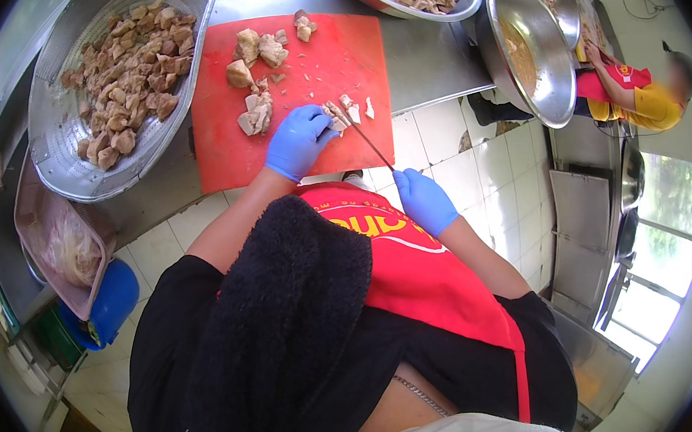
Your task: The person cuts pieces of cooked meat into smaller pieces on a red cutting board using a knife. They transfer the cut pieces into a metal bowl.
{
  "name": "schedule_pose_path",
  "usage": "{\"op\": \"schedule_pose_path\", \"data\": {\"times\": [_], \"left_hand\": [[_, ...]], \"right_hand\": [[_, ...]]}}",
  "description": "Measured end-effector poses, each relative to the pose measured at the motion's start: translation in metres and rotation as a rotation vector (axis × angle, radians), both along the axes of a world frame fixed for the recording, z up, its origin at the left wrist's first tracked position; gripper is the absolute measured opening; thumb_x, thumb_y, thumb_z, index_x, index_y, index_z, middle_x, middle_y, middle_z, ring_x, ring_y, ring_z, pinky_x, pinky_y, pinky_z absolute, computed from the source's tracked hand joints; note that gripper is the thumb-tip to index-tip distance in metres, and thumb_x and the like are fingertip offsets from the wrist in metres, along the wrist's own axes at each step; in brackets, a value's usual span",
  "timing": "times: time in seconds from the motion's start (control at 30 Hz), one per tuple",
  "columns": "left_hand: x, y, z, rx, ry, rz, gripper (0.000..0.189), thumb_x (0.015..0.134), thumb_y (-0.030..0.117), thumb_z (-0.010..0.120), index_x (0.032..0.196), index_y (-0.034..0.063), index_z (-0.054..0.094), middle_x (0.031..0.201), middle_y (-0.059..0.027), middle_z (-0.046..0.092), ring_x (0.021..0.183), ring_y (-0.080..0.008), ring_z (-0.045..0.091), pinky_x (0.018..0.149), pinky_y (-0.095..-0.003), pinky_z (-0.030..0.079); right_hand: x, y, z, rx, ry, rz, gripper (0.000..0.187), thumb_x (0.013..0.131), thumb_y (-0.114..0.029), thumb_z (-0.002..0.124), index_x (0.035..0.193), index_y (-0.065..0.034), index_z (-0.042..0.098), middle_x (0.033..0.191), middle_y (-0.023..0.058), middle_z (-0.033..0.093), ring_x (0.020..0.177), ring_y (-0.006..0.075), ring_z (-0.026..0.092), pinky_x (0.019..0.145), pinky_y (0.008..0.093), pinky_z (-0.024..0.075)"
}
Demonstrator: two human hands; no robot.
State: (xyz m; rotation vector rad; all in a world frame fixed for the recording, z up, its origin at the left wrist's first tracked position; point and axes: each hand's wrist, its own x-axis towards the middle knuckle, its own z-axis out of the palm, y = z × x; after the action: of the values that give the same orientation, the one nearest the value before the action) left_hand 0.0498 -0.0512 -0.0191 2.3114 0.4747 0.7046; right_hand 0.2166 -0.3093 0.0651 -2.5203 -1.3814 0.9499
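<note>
My left hand (301,144), in a blue glove, holds a piece of cooked meat (335,116) with its fingertips against the red cutting board (340,155). In my right hand (426,201), also gloved in blue, is the handle of a knife (371,142). Its thin blade slants up and left, with the tip end at the meat by my left fingers. Small cut slices (369,108) lie just right of the blade. Several larger meat chunks (257,113) rest on the board's left and upper parts, with crumbs scattered among them.
At left stands a perforated metal basin (55,136) of meat chunks. A steel bowl (389,8) of cut meat stands beyond the board; another bowl (556,83) holds brownish liquid at right. A pink plastic basket (31,212) sits at left. A person (637,92) works far right.
</note>
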Motion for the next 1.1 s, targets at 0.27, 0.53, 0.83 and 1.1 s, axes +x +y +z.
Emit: {"op": "schedule_pose_path", "data": {"times": [0.27,0.53,0.83,1.1], "left_hand": [[0.0,0.0,0.008,0.003,-0.045,0.012,0.021,0.091,0.021,0.085,0.105,0.0087,0.076,0.108,-0.012,0.072,0.102,-0.0362,0.069,0.091,-0.0461,0.057],[-0.001,-0.001,0.0,0.016,-0.072,0.026,0.019,0.093,0.021,0.084,0.104,0.0081,0.076,0.107,-0.0121,0.073,0.1,-0.0348,0.071,0.09,-0.0448,0.059],[0.001,-0.001,-0.004,0.03,-0.083,0.047,0.017,0.095,0.022,0.081,0.1,0.0079,0.074,0.102,-0.0129,0.072,0.096,-0.0354,0.071,0.087,-0.0457,0.059],[0.003,0.001,-0.002,0.051,-0.052,0.031,0.018,0.095,0.02,0.082,0.1,0.0072,0.071,0.103,-0.0135,0.07,0.101,-0.0361,0.069,0.09,-0.0458,0.057]], "right_hand": [[-0.009,0.034,-0.002,-0.025,0.031,-0.06,0.054,0.119,-0.045,0.038,0.109,0.0011,0.064,0.099,0.0321,0.072,0.097,0.0534,0.069,0.087,0.0605,0.0551],[-0.002,0.05,-0.002,-0.076,0.051,0.088,0.051,0.12,-0.039,0.035,0.116,0.0032,0.064,0.11,0.032,0.072,0.102,0.051,0.07,0.091,0.0588,0.0567],[0.002,0.09,-0.038,0.008,-0.001,0.25,0.046,0.121,-0.03,0.032,0.123,0.0039,0.063,0.114,0.0298,0.071,0.102,0.0505,0.07,0.092,0.0565,0.0581],[0.006,0.063,-0.04,-0.061,0.002,0.232,0.052,0.121,-0.036,0.031,0.124,0.0036,0.065,0.117,0.031,0.071,0.107,0.0507,0.07,0.096,0.0566,0.0568]]}}
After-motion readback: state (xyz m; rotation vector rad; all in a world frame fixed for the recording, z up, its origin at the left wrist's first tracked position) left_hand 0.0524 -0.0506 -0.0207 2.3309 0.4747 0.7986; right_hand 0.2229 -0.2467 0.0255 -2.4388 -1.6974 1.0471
